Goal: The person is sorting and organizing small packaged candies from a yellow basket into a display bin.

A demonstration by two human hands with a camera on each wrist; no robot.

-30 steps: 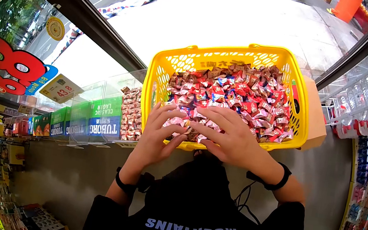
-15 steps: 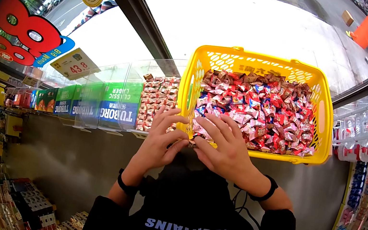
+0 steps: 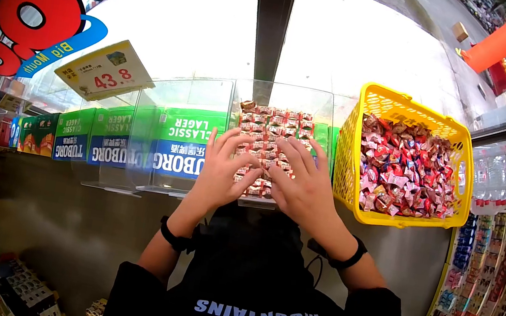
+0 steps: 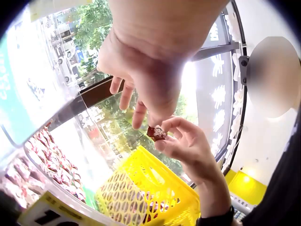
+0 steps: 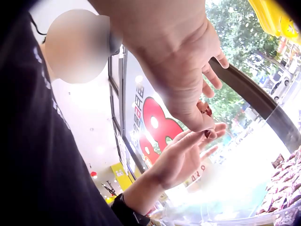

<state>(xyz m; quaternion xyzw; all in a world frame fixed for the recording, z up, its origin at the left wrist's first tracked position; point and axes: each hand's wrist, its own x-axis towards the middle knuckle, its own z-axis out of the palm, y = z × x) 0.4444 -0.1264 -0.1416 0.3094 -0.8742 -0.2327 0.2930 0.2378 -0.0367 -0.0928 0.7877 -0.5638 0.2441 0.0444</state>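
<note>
A small wrapped candy (image 4: 157,133) in a brown-red wrapper is pinched between the fingertips of my left hand (image 3: 223,170) and right hand (image 3: 307,184). The two hands meet at the thumbs, the other fingers spread. They hover over a clear bin (image 3: 322,111) where similar wrapped candies (image 3: 276,122) lie in neat rows. In the right wrist view, bits of the wrapper (image 5: 205,109) show past the right thumb. Just right of the hands, a yellow basket (image 3: 347,160) is filled with loose mixed candies (image 3: 408,170).
Green and blue beer cartons (image 3: 183,136) stand along the shelf to the left, behind clear dividers. A price card (image 3: 106,73) stands above them. A window post (image 3: 271,27) rises behind the bin. Bottled water (image 3: 497,175) and stocked shelves (image 3: 487,277) are on the right.
Both hands have shifted from over the basket's near left corner to over the bin of rowed candies, bringing the candy along. The head view has turned left, putting the basket farther right.
</note>
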